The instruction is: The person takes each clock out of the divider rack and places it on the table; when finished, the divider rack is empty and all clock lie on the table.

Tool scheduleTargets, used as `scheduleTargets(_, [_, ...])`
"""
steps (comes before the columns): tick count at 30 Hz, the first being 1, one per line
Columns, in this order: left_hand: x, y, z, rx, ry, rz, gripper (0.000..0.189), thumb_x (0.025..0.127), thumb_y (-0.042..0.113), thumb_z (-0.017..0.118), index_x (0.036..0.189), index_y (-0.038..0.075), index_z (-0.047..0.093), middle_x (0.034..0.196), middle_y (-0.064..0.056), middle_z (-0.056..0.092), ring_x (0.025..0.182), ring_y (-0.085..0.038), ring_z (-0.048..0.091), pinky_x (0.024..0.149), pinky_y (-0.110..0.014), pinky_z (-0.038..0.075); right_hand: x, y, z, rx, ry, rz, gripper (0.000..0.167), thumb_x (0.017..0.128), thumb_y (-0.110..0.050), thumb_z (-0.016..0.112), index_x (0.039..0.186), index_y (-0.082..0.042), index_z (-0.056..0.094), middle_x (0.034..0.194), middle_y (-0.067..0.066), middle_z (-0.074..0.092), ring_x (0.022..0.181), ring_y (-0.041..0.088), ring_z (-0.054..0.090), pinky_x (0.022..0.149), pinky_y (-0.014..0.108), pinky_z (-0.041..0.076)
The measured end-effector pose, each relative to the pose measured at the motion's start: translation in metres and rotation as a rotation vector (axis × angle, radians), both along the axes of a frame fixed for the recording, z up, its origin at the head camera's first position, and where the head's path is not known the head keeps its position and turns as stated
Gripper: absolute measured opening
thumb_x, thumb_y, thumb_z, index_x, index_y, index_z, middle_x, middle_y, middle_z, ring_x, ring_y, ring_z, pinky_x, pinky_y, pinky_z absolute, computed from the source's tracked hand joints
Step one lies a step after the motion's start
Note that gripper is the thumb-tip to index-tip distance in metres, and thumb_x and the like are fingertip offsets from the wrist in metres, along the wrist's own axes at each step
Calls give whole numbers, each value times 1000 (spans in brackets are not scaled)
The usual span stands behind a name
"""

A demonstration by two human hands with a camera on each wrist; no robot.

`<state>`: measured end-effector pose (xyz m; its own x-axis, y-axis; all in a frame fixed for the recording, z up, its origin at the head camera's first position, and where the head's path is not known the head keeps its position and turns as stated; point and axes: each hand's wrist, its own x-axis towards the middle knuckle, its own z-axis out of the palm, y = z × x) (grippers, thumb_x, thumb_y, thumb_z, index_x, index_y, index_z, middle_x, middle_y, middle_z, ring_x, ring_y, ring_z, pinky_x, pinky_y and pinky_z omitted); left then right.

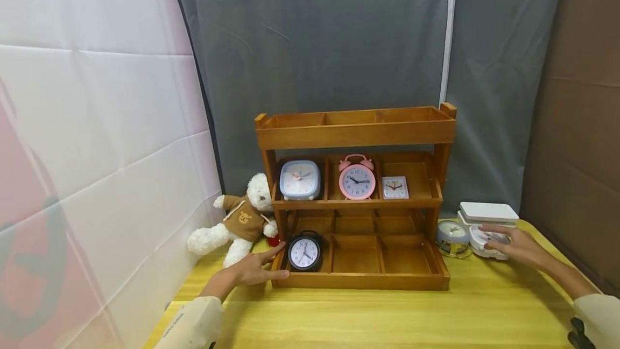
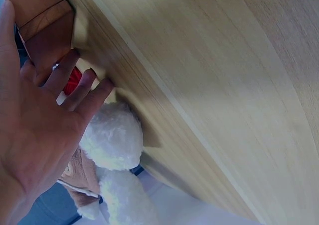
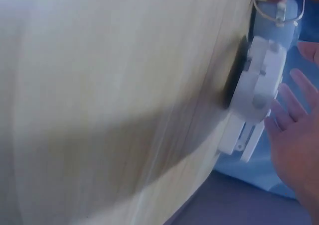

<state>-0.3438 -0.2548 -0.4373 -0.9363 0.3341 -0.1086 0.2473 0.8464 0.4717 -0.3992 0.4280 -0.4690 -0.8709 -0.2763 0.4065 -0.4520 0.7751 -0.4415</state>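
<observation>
My left hand (image 1: 249, 271) rests against the lower left corner of a wooden shelf rack (image 1: 360, 281), fingers spread at its side and thumb by the front edge. Beside it, a black alarm clock (image 1: 304, 253) stands in the bottom left compartment. Over on the right, my right hand (image 1: 519, 245) hovers around a white clock (image 3: 256, 80), fingers extended and not closed on it. Whether the fingertips touch the clock is unclear. A grey clock (image 1: 452, 233) with a wire loop stands just left of that white one.
The middle tier holds a blue clock (image 1: 300, 180), a pink twin-bell clock (image 1: 357, 179) and a small white square clock (image 1: 395, 187). A white teddy bear (image 1: 244, 217) in a brown hoodie leans left of the rack. White boxes (image 1: 488, 212) stand behind the right-hand clocks.
</observation>
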Motion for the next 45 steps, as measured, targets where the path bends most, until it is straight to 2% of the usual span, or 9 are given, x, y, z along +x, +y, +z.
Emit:
scheduleTargets(3, [0, -2, 0, 5, 7, -5, 92, 91, 61, 73, 165, 24, 33, 143, -28, 58, 131, -46, 57, 111, -64, 40, 5, -9, 5, 13, 36, 1, 46, 86, -22, 84, 123, 2, 73, 121, 33, 68, 86, 27, 60, 71, 37, 47])
scheduleTargets(6, [-1, -3, -1, 9, 9, -10, 92, 90, 62, 73, 165, 24, 33, 144, -28, 58, 130, -45, 58, 111, -63, 40, 10, -17, 9, 14, 60, 33, 47, 86, -23, 86, 123, 2, 73, 122, 30, 70, 100, 39, 67, 78, 47, 53])
scheduleTargets(8, [-1, -3, -1, 10, 5, -9, 93, 90, 62, 73, 165, 24, 33, 145, -28, 57, 130, -45, 58, 111, -63, 40, 15, -24, 13, 1, 60, 60, 48, 86, -22, 86, 125, 2, 72, 125, 29, 69, 112, 50, 65, 84, 56, 54])
scheduleTargets(11, [-1, -3, -2, 12, -4, -9, 93, 90, 62, 72, 165, 24, 33, 145, -28, 56, 131, -46, 57, 111, -63, 40, 22, -34, 17, -15, 50, 106, 49, 88, -21, 84, 129, 3, 70, 129, 29, 67, 116, 57, 61, 88, 66, 52])
scheduleTargets(14, [-1, -3, -2, 9, -5, -10, 93, 91, 63, 72, 165, 24, 32, 146, -28, 56, 131, -46, 57, 111, -64, 39, 28, -45, 20, -11, 60, 123, 50, 89, -21, 84, 131, 1, 69, 130, 26, 68, 116, 54, 62, 88, 65, 53])
scheduleTargets(21, [0, -5, -2, 9, 0, -3, 92, 91, 63, 71, 165, 24, 33, 145, -27, 58, 131, -44, 58, 111, -63, 40, 38, -72, 22, 20, 115, 127, 46, 88, -24, 85, 128, -5, 73, 126, 14, 73, 115, 42, 66, 88, 50, 58])
scheduleTargets(27, [-2, -5, -4, 18, -3, 3, 92, 90, 64, 71, 165, 25, 33, 146, -25, 57, 132, -42, 58, 112, -62, 40, 47, -90, 25, 22, 160, 195, 48, 87, -25, 86, 130, -8, 72, 125, 11, 74, 111, 37, 70, 85, 51, 59])
scheduleTargets(36, [-1, -4, -3, 6, -4, 9, 94, 89, 67, 70, 165, 26, 33, 144, -23, 60, 133, -43, 56, 112, -62, 39, 53, -124, 29, -13, 72, 264, 51, 91, -29, 83, 135, -10, 69, 130, 9, 72, 115, 34, 69, 91, 52, 58])
scheduleTargets(45, [-3, -5, -5, -17, 1, 14, 94, 88, 68, 70, 165, 28, 32, 144, -22, 60, 134, -44, 55, 112, -60, 40, 52, -166, 36, -10, 19, 319, 49, 93, -40, 80, 137, -21, 68, 131, 7, 71, 117, 36, 67, 94, 54, 57])
